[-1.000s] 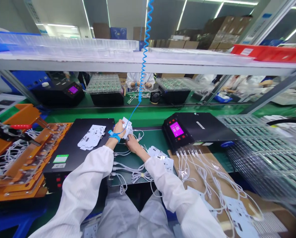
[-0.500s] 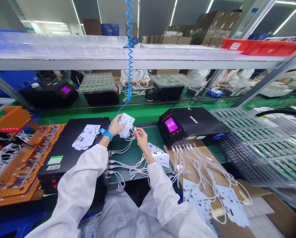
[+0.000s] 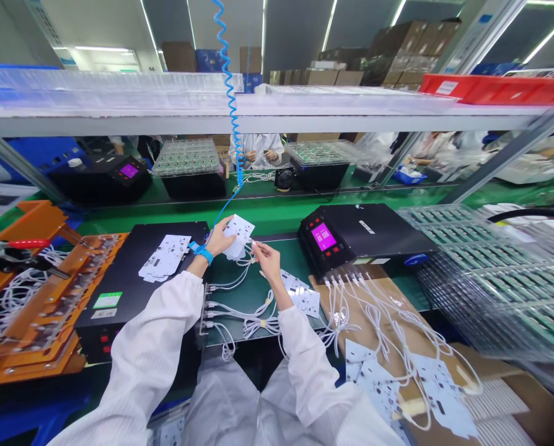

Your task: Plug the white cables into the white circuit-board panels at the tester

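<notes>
My left hand is closed on a white circuit board, with the thumb across its face. A blue wrist strap with a coiled cord circles that wrist. At the board's right edge, my right hand pinches the plug end of a white cable; whether the plug sits in the board cannot be made out. Below, bundled white cables run from a black box's side. More white boards lie stacked on the black box at left, and another white board rests beside my right forearm.
A black tester with a pink screen stands at right, with several white cables plugged in. Stacked clear trays sit farther right, an orange fixture at left. Overhead runs a shelf. Across the bench, another person's hands are at work.
The view has shifted slightly, so the scene sits a little lower and to the right. Both hands keep their holds at the board's edge, with hardly any movement.
</notes>
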`<state>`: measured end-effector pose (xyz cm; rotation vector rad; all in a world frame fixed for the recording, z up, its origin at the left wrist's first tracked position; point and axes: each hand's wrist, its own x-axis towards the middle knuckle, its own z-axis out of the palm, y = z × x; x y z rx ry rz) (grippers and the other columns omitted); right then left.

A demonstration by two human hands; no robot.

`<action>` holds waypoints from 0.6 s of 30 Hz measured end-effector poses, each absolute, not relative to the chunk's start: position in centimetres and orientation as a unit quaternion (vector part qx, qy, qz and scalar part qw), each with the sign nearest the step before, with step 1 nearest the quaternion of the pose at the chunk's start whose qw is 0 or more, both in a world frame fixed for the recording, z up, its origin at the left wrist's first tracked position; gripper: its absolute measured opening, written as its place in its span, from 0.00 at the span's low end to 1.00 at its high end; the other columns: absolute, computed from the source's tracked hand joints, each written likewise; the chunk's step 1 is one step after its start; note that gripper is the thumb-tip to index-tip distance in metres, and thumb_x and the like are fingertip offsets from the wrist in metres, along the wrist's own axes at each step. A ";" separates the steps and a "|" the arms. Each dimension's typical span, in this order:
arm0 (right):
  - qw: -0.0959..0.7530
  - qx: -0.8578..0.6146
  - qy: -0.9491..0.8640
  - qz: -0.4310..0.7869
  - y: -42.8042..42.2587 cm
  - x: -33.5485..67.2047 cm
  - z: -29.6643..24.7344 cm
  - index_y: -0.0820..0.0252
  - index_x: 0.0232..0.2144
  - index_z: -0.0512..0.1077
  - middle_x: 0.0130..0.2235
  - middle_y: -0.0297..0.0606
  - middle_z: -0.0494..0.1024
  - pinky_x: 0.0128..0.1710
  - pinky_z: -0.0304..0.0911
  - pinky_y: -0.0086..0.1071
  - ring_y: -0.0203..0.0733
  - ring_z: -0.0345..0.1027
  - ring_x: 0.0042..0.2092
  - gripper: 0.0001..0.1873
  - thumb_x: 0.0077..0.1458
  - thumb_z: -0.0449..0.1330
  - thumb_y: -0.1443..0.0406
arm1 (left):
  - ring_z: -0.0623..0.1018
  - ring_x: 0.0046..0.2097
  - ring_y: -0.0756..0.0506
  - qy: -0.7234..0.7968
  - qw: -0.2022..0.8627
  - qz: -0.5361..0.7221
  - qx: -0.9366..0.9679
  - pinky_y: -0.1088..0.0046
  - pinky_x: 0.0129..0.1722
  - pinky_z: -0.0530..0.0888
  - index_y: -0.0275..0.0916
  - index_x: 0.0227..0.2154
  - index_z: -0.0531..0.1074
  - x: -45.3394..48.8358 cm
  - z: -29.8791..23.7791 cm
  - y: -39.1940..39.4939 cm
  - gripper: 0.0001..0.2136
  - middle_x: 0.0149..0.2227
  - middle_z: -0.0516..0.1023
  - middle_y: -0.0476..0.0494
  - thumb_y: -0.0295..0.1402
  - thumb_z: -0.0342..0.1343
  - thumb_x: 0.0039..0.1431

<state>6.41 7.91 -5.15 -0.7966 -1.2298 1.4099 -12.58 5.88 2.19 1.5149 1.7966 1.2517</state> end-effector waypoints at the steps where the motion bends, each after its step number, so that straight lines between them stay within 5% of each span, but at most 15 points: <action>1: 0.523 -0.332 -0.520 0.588 7.9 6.5 -5.1 0.64 0.40 0.82 0.30 0.42 0.82 0.25 0.65 0.32 0.40 0.72 0.28 0.26 0.48 0.70 0.49 | 0.76 0.58 0.34 0.655 0.237 0.456 0.554 0.54 0.59 0.74 0.35 0.64 0.66 -12.6 2.2 5.9 0.37 0.58 0.75 0.34 0.24 0.61 0.47; 18: 0.437 -0.312 -0.622 0.569 8.4 8.0 -4.9 0.61 0.42 0.83 0.32 0.42 0.84 0.37 0.72 0.37 0.48 0.79 0.36 0.25 0.51 0.68 0.48 | 0.75 0.60 0.36 0.639 0.278 0.426 0.577 0.60 0.62 0.71 0.30 0.64 0.66 -13.1 2.1 5.5 0.38 0.62 0.73 0.33 0.25 0.61 0.45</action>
